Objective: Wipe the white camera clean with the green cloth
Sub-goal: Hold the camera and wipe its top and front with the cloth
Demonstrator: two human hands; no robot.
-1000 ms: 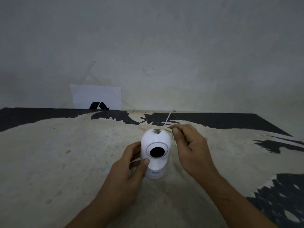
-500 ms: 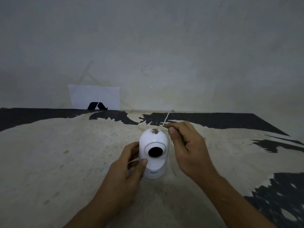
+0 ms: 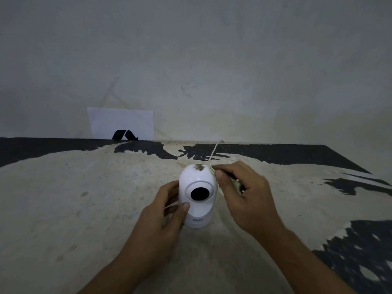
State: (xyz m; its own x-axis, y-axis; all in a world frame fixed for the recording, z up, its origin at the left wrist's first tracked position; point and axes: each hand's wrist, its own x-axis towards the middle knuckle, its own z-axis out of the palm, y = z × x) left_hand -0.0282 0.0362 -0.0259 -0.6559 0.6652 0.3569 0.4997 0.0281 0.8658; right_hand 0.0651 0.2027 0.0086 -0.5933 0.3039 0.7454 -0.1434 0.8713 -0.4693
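A white dome camera (image 3: 198, 217) with a round black lens stands upright on the worn surface, and a brown smudge of dirt marks its top. My left hand (image 3: 163, 217) grips its left side, thumb on the front below the lens. My right hand (image 3: 244, 194) is closed on a small pale green cloth (image 3: 237, 184) and presses against the camera's upper right side. Most of the cloth is hidden inside the fist. A thin pale cord (image 3: 215, 150) rises from behind the camera toward the wall.
The work surface (image 3: 84, 198) is pale and rough with black peeling patches along the back and right. A white paper sheet (image 3: 121, 122) with a black logo leans against the grey wall at the back left.
My right hand with the cloth has shifted slightly left and up along the camera's upper right side. The left hand keeps its hold and the camera stays upright.
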